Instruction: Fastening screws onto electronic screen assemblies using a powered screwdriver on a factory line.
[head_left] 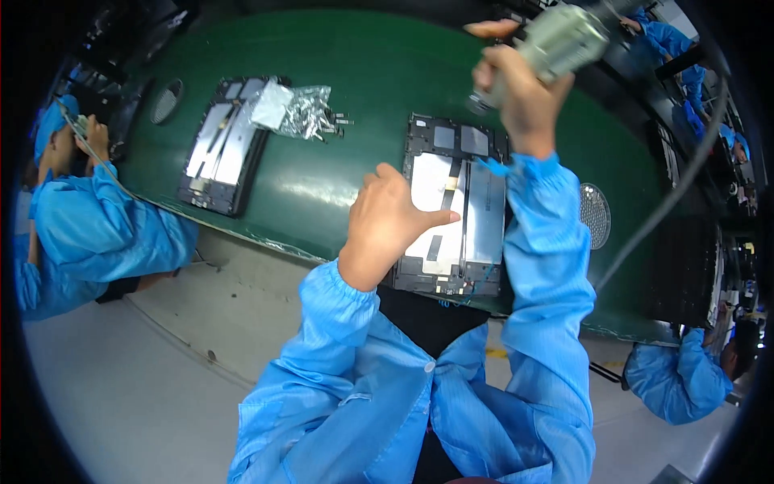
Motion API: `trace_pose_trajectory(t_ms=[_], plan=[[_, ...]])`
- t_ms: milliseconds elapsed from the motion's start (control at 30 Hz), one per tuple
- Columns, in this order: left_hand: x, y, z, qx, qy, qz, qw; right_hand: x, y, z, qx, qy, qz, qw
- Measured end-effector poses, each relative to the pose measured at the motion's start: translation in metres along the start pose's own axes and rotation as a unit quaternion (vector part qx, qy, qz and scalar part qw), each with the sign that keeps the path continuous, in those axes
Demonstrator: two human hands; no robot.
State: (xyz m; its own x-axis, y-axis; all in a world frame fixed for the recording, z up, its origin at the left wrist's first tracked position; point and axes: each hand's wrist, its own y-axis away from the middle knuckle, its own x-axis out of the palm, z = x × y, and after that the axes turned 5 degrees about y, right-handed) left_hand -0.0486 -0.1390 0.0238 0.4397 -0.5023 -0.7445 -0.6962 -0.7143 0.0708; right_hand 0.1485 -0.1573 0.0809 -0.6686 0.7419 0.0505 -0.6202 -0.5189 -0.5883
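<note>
There's the broad green table (339, 48), and the opened black-framed device (487, 211) lies on its near side, right of centre; a second opened device (222, 153) sits left. The right hand (526, 101) wraps its fingers round a grey-green power tool (564, 40), raised by the near device's far end. The left hand (385, 214) spreads thumb from fingers there, contact unclear! A crinkled silver bag (306, 111) overlaps the left device.
</note>
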Motion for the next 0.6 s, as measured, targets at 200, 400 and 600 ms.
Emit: trace_pose_trajectory(t_ms=[200,400,600], plan=[[0.007,-0.008,0.024,0.016,0.165,0.031,0.986,-0.092,0.033,0.04,0.071,0.047,-0.046,0.995],[-0.026,-0.048,0.001,-0.018,0.325,0.059,0.944,-0.155,0.066,0.056,0.123,0.095,-0.099,0.983],[-0.085,-0.256,0.026,0.025,0.331,0.005,0.943,-0.169,0.065,0.062,0.143,0.124,-0.116,0.975]])
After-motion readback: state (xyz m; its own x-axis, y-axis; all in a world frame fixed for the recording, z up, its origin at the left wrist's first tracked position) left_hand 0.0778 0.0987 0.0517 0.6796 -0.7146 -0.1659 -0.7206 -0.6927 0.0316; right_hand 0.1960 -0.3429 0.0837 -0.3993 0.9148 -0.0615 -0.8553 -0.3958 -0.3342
